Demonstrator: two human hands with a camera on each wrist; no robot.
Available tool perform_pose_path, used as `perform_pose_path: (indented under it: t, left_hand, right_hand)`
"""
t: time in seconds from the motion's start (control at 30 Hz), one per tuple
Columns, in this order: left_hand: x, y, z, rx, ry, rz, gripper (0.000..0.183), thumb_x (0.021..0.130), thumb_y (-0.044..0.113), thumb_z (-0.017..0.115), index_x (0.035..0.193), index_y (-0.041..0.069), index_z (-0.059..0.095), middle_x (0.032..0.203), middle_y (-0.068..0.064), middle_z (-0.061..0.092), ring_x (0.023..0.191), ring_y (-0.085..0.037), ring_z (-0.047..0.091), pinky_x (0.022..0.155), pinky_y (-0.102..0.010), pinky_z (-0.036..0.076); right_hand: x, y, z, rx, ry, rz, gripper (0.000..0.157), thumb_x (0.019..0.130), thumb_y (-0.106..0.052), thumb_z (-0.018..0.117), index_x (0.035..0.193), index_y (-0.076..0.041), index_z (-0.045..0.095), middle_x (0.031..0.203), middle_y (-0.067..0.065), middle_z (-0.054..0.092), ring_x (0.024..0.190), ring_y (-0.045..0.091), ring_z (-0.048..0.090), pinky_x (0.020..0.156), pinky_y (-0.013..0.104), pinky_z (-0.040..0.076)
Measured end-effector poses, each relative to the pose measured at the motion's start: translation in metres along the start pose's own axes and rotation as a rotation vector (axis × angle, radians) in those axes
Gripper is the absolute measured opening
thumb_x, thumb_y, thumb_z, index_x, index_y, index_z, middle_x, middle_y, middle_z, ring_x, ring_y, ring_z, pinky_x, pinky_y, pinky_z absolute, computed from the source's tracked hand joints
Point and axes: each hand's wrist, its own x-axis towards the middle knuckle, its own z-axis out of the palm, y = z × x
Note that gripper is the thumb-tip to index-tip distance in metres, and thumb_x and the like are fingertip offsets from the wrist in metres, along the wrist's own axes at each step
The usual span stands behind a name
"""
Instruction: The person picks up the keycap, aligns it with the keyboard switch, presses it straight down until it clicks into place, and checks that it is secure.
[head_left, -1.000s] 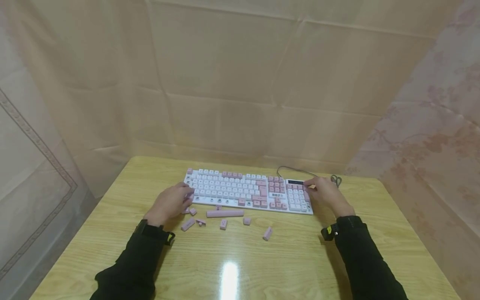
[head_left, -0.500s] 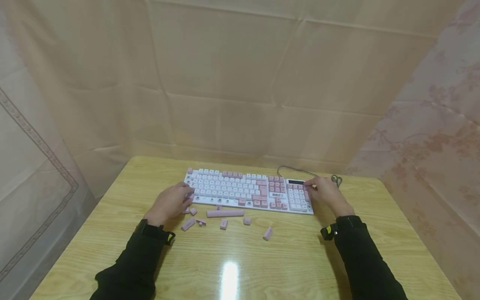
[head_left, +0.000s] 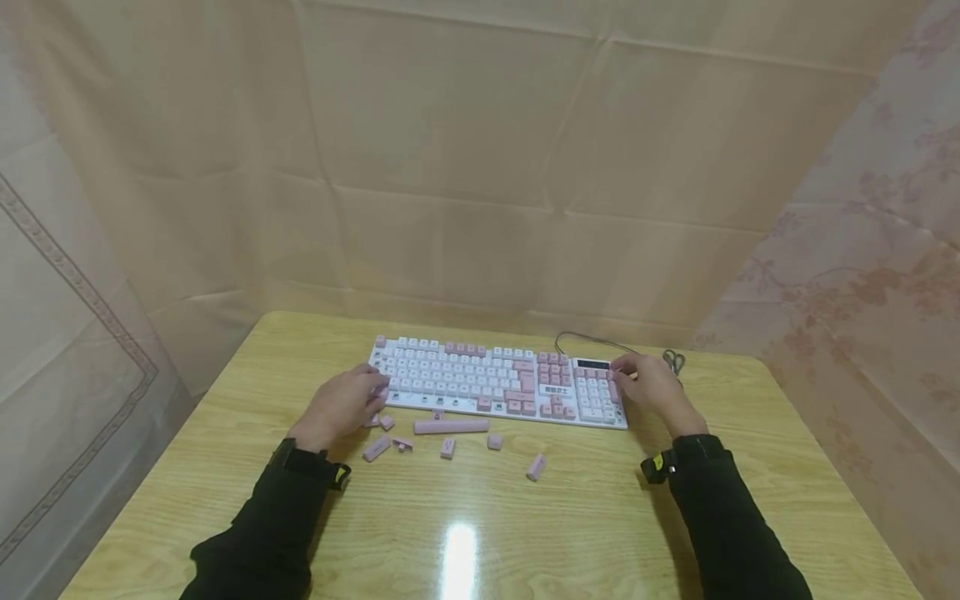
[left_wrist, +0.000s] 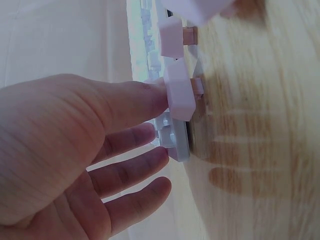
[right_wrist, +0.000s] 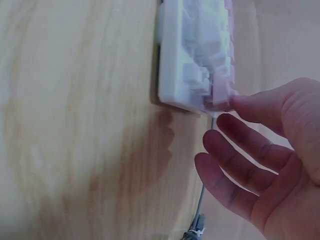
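A white and pink keyboard (head_left: pixel 450 379) lies near the far side of the wooden table, with bare switches along its front row. My left hand (head_left: pixel 341 408) holds its left end, where loose pink keycaps lie in front; in the left wrist view the thumb overlaps one keycap (left_wrist: pixel 180 90), and the lower fingers extend beside the keyboard's end. At the far right corner my right hand (head_left: pixel 654 387) holds the other end. In the right wrist view, that thumb tip meets a pink key (right_wrist: pixel 220 90), while three fingers hang loosely below. Both index fingers are largely hidden in the wrist views.
A long pink spacebar (head_left: pixel 450 427) and several smaller keycaps, one (head_left: pixel 536 467) farther right, are scattered before the keyboard. A dark cable (head_left: pixel 592 337) runs behind it to a bundled coil (head_left: pixel 673 361). Beige cloth (head_left: pixel 480 208) hangs beyond the table.
My right hand has shifted very slightly to the right at the keyboard's corner. The left hand, keyboard and loose keycaps look almost unchanged.
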Motion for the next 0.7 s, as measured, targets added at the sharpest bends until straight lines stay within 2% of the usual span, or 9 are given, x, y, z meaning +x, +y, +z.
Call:
perform_pose_path:
  t: [0.33, 0.57, 0.7]
  left_hand:
    - [0.0, 0.0, 0.003, 0.004, -0.005, 0.007, 0.03, 0.087, 0.013, 0.065, 0.115, 0.002, 0.066, 0.108, -0.013, 0.063, 0.096, -0.026, 0.06, 0.081, -0.042, 0.05]
    - [-0.001, 0.001, 0.003, -0.009, 0.012, 0.023, 0.028, 0.088, 0.012, 0.064, 0.113, 0.0, 0.066, 0.108, -0.015, 0.063, 0.095, -0.027, 0.06, 0.08, -0.043, 0.05]
    - [-0.001, 0.0, 0.002, -0.002, 0.026, 0.026, 0.028, 0.087, 0.011, 0.065, 0.113, 0.0, 0.066, 0.109, -0.016, 0.063, 0.095, -0.029, 0.061, 0.08, -0.043, 0.051]
  right_hand:
    - [-0.005, -0.002, 0.002, -0.005, 0.039, 0.072, 0.027, 0.089, -0.027, 0.064, 0.103, -0.004, 0.069, 0.098, 0.014, 0.068, 0.089, 0.029, 0.059, 0.076, 0.046, 0.047]
    - [-0.002, -0.011, -0.002, -0.025, -0.012, 0.157, 0.027, 0.09, -0.025, 0.062, 0.105, -0.004, 0.07, 0.105, 0.016, 0.068, 0.094, 0.031, 0.059, 0.079, 0.049, 0.046]
    - [0.003, -0.019, -0.006, -0.022, -0.026, 0.198, 0.025, 0.089, -0.024, 0.063, 0.104, -0.005, 0.071, 0.101, 0.014, 0.069, 0.088, 0.029, 0.058, 0.074, 0.046, 0.046]
